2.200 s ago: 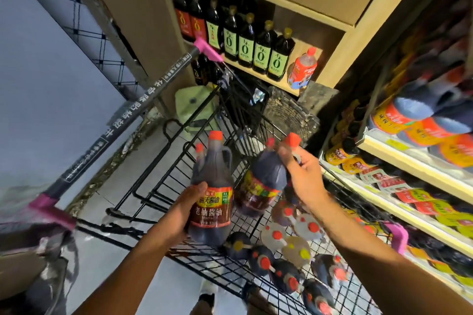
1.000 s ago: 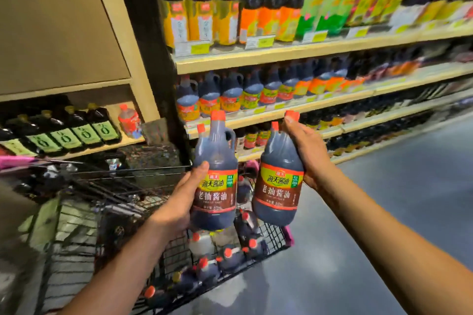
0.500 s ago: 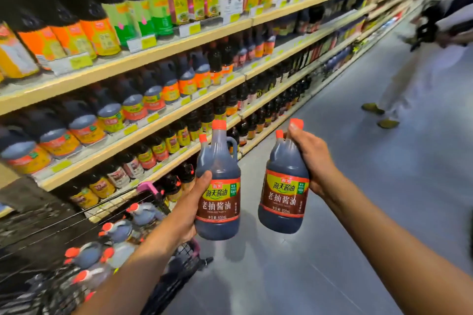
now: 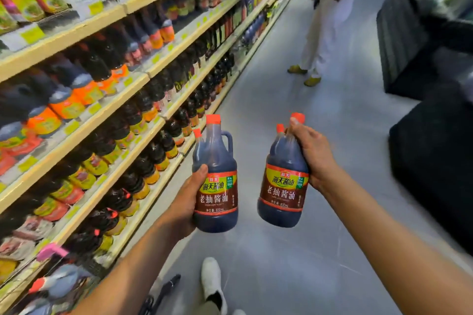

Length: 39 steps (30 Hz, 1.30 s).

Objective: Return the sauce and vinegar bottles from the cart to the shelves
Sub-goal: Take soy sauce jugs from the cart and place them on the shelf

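Note:
My left hand (image 4: 188, 202) grips the body of a dark soy sauce bottle (image 4: 217, 184) with a red cap, side handle and red-and-yellow label. A second, like bottle (image 4: 282, 186) hangs from my right hand (image 4: 311, 153), which grips it at the neck and handle. Both bottles are upright above the aisle floor, a little apart. The shelves (image 4: 107, 107) run along my left, packed with dark bottles. Only a corner of the cart (image 4: 55, 286) shows at the bottom left, with bottles lying in it.
A person in light trousers (image 4: 322, 30) stands further down the aisle, on the right. Dark display units (image 4: 435, 151) line the right side. Grey floor (image 4: 281, 263) stretches ahead between shelves and units. My white shoe (image 4: 212, 279) is below the bottles.
The view has swung right from the cart to look down the aisle. Both hands still hold their bottles, now spread slightly further apart. The cart has slid to the lower left edge.

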Each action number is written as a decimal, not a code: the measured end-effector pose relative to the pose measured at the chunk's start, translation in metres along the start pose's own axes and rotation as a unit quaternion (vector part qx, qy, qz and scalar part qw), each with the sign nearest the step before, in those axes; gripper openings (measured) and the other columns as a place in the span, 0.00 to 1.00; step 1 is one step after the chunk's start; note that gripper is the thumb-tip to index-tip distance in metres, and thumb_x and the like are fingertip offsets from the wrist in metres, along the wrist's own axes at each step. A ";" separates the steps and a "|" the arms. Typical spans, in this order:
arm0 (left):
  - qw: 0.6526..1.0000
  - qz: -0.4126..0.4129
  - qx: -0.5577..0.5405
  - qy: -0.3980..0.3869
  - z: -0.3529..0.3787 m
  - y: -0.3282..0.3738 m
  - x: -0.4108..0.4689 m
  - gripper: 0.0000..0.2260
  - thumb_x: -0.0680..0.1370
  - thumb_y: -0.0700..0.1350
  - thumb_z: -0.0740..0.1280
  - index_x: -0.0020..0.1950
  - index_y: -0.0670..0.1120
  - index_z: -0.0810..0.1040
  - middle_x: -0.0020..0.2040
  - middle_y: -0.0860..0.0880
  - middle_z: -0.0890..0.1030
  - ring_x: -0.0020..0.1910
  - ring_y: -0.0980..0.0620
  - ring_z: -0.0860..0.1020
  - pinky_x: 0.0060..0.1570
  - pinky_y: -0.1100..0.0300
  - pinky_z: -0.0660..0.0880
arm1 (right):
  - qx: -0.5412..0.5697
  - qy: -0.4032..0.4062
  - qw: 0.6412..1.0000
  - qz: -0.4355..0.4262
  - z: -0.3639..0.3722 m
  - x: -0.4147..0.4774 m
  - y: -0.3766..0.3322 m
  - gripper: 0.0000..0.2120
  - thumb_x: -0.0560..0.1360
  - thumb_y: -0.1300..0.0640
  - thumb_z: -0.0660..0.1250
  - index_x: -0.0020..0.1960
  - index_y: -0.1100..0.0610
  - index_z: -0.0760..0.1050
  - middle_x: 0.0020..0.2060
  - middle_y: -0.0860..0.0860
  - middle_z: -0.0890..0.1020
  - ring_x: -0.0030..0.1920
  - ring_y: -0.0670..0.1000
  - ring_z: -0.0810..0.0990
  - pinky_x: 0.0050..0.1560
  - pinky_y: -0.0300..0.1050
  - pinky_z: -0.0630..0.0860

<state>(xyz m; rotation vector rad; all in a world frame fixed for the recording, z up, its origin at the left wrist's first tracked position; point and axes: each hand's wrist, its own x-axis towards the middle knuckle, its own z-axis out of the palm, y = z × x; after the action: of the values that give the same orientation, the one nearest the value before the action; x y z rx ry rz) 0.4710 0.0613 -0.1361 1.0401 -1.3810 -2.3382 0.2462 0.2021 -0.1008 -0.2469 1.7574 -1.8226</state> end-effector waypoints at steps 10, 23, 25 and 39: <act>0.983 -0.023 0.088 -0.161 0.044 0.055 0.141 0.41 0.54 0.69 0.78 0.60 0.47 0.78 0.48 0.45 0.87 0.46 0.45 0.86 0.42 0.54 0.83 | 0.013 0.099 0.995 0.012 -0.029 0.101 -0.027 0.14 0.77 0.45 0.70 0.47 0.57 0.81 0.43 0.58 0.85 0.43 0.57 0.84 0.49 0.53 0.82; 0.962 -0.051 0.120 -0.241 0.168 0.103 0.317 0.49 0.47 0.74 0.78 0.61 0.48 0.77 0.49 0.45 0.87 0.47 0.46 0.86 0.42 0.56 0.82 | 0.041 0.195 0.980 0.019 -0.111 0.247 -0.075 0.18 0.76 0.44 0.70 0.53 0.59 0.80 0.45 0.58 0.85 0.45 0.57 0.85 0.48 0.51 0.83; 0.961 -0.051 0.120 -0.245 0.194 0.107 0.345 0.49 0.47 0.74 0.78 0.61 0.48 0.77 0.49 0.45 0.87 0.47 0.46 0.86 0.41 0.56 0.82 | 0.040 0.200 0.979 0.017 -0.133 0.276 -0.083 0.18 0.76 0.44 0.70 0.54 0.59 0.80 0.46 0.58 0.86 0.45 0.57 0.85 0.48 0.51 0.83; 0.972 -0.055 0.078 -0.214 0.317 0.155 0.528 0.49 0.49 0.72 0.79 0.64 0.48 0.76 0.52 0.44 0.86 0.49 0.45 0.86 0.43 0.54 0.83 | 0.038 0.170 0.984 0.033 -0.214 0.487 -0.160 0.12 0.77 0.47 0.69 0.49 0.56 0.81 0.41 0.55 0.85 0.43 0.55 0.83 0.52 0.54 0.80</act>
<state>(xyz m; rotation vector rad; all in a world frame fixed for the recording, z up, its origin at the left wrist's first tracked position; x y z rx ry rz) -0.1472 -0.0835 -0.1517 0.6847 -1.7189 -2.6847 -0.3033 0.1210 -0.0989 0.1620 1.8871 -1.9669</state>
